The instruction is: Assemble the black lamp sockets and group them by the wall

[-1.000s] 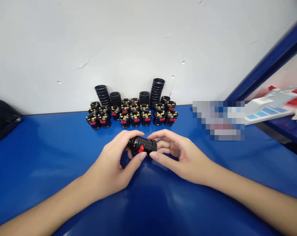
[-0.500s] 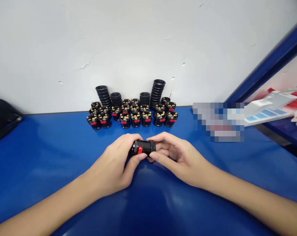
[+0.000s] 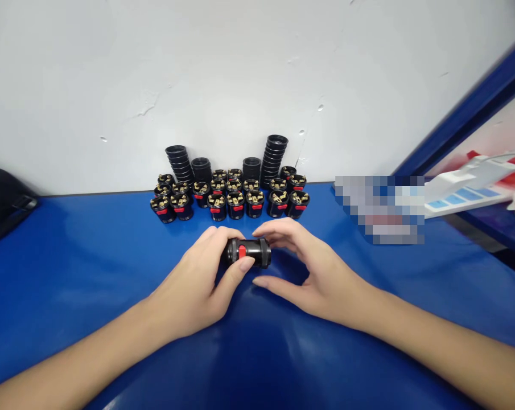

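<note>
In the head view, my left hand is closed round the left end of a black cylindrical electrical connector with a red latch. The connector lies sideways just above the table, ribbed rings near both ends. The thumb presses below the red latch. My right hand is open by the connector's right end, its thumb and fingers spread apart around that end with nothing gripped. Whether any hidden fingertip touches the connector I cannot tell.
Behind my hands stand several black connector bodies with brass terminals and red latches on the blue table. Stacked black rings rise beside the wall. A white power strip is at right, a black bag at left.
My right hand has let go of the connector's right end and spread its fingers. The left hand keeps its hold; the connector has turned slightly, its red latch facing more upward.
</note>
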### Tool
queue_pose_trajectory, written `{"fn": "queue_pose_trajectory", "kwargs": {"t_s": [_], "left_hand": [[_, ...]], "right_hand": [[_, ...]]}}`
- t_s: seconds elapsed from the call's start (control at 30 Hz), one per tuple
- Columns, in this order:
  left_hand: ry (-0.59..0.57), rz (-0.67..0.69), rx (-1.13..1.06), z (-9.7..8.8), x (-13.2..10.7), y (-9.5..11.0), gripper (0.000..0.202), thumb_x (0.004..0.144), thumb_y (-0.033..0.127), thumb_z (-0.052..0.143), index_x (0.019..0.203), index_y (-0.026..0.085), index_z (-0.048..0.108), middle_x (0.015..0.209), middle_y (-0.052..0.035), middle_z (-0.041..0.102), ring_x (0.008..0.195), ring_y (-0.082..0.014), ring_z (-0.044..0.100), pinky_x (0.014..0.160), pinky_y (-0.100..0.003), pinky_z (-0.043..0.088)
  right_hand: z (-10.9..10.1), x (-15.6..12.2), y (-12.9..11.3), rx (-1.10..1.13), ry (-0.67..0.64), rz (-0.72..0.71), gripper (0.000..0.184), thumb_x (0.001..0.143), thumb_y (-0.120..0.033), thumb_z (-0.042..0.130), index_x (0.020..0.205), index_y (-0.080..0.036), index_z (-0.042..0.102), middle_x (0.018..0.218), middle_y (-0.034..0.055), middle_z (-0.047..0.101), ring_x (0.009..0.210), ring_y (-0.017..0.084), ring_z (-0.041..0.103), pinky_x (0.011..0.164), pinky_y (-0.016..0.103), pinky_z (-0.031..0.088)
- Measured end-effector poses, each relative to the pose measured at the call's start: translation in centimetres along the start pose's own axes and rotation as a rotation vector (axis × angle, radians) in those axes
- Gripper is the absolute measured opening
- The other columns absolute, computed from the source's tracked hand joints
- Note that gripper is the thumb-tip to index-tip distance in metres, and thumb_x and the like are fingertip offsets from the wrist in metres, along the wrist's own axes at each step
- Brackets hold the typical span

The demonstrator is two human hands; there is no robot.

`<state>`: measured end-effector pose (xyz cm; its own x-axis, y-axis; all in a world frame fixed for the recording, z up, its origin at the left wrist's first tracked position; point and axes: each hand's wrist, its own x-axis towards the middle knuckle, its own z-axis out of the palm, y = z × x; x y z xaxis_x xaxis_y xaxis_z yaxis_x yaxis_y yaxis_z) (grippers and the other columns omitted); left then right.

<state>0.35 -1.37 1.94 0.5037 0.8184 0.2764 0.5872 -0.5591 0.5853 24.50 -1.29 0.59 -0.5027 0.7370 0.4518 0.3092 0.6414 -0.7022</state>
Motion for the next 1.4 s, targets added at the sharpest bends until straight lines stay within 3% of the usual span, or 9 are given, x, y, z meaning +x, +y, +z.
{"fn": "queue_pose_trajectory", "kwargs": {"t_s": [0.2, 0.37, 0.53, 0.67, 0.8, 0.97, 1.1, 1.23, 1.4], "left_hand": [[-0.046, 0.055, 0.024, 0.14, -0.29, -0.55, 0.023, 0.111, 0.035, 0.051, 0.131, 0.025, 0.053, 0.116, -0.0056, 0.065, 0.102, -0.0221, 0.062, 0.089, -0.039, 0.052], [-0.043, 0.057, 0.046, 0.11, -0.26, -0.71, 0.022, 0.11, 0.035, 0.051, 0.129, 0.024, 0.054, 0.114, -0.0077, 0.065, 0.1, -0.024, 0.062, 0.088, -0.041, 0.053], [-0.027, 0.103, 0.06, 0.05, -0.31, -0.6, 0.021, 0.11, 0.033, 0.052, 0.128, 0.023, 0.054, 0.115, -0.0077, 0.066, 0.101, -0.0245, 0.06, 0.089, -0.043, 0.051], [-0.03, 0.071, 0.07, 0.11, -0.32, -0.59, 0.02, 0.11, 0.033, 0.051, 0.127, 0.023, 0.054, 0.113, -0.0078, 0.066, 0.099, -0.0251, 0.06, 0.087, -0.044, 0.051], [-0.011, 0.066, 0.07, 0.24, -0.29, -0.67, 0.021, 0.11, 0.035, 0.052, 0.127, 0.023, 0.055, 0.115, -0.0088, 0.066, 0.101, -0.026, 0.061, 0.088, -0.045, 0.051], [-0.021, 0.038, 0.052, 0.19, -0.29, -0.76, 0.021, 0.11, 0.034, 0.052, 0.128, 0.024, 0.054, 0.116, -0.0084, 0.065, 0.101, -0.0252, 0.06, 0.089, -0.046, 0.052], [-0.02, 0.024, 0.026, 0.16, -0.37, -0.82, 0.022, 0.11, 0.035, 0.052, 0.129, 0.024, 0.053, 0.117, -0.0074, 0.064, 0.102, -0.0247, 0.06, 0.09, -0.045, 0.051], [-0.017, 0.014, 0.023, 0.24, -0.36, -0.88, 0.021, 0.11, 0.035, 0.052, 0.129, 0.025, 0.053, 0.117, -0.0072, 0.063, 0.102, -0.0248, 0.059, 0.09, -0.045, 0.05], [-0.017, 0.059, 0.035, 0.3, -0.44, -0.96, 0.022, 0.109, 0.035, 0.053, 0.129, 0.025, 0.052, 0.117, -0.0072, 0.063, 0.102, -0.0256, 0.059, 0.09, -0.045, 0.049]], "right_hand": [[-0.33, -0.03, -0.27, -0.083, -0.036, 0.123, 0.027, 0.106, -0.034, 0.063, 0.131, -0.026, 0.055, 0.115, 0.0073, 0.075, 0.106, 0.025, 0.075, 0.095, 0.044, 0.063], [-0.02, -0.1, 0.03, -0.092, 0.024, 0.029, 0.048, 0.096, -0.025, 0.074, 0.135, -0.027, 0.047, 0.125, 0.0099, 0.066, 0.116, 0.027, 0.07, 0.103, 0.047, 0.061], [-0.14, -0.1, -0.13, -0.083, -0.051, 0.123, 0.03, 0.105, -0.031, 0.061, 0.132, -0.027, 0.048, 0.12, 0.0102, 0.069, 0.112, 0.027, 0.072, 0.099, 0.048, 0.061], [-0.18, -0.12, -0.26, -0.099, 0.005, 0.034, 0.046, 0.097, -0.026, 0.071, 0.136, -0.026, 0.046, 0.127, 0.0116, 0.063, 0.119, 0.028, 0.066, 0.105, 0.048, 0.058], [-0.19, -0.03, -0.25, -0.072, -0.055, 0.125, 0.026, 0.108, -0.031, 0.057, 0.132, -0.026, 0.047, 0.124, 0.0107, 0.067, 0.117, 0.027, 0.07, 0.104, 0.05, 0.058], [-0.17, -0.09, -0.14, -0.102, -0.025, 0.073, 0.049, 0.099, -0.027, 0.07, 0.14, -0.025, 0.044, 0.134, 0.0141, 0.063, 0.128, 0.03, 0.065, 0.111, 0.053, 0.055], [-0.27, -0.19, -0.11, -0.111, -0.051, 0.115, 0.036, 0.106, -0.031, 0.059, 0.139, -0.026, 0.046, 0.132, 0.0135, 0.067, 0.126, 0.031, 0.068, 0.11, 0.056, 0.055], [-0.25, -0.34, -0.01, -0.132, -0.04, 0.06, 0.055, 0.099, -0.027, 0.07, 0.145, -0.026, 0.042, 0.138, 0.0145, 0.065, 0.133, 0.032, 0.065, 0.113, 0.055, 0.054], [-0.21, -0.43, 0.08, -0.155, -0.019, 0.068, 0.053, 0.1, -0.027, 0.068, 0.146, -0.025, 0.043, 0.134, 0.0136, 0.066, 0.13, 0.031, 0.066, 0.113, 0.054, 0.054]]}}
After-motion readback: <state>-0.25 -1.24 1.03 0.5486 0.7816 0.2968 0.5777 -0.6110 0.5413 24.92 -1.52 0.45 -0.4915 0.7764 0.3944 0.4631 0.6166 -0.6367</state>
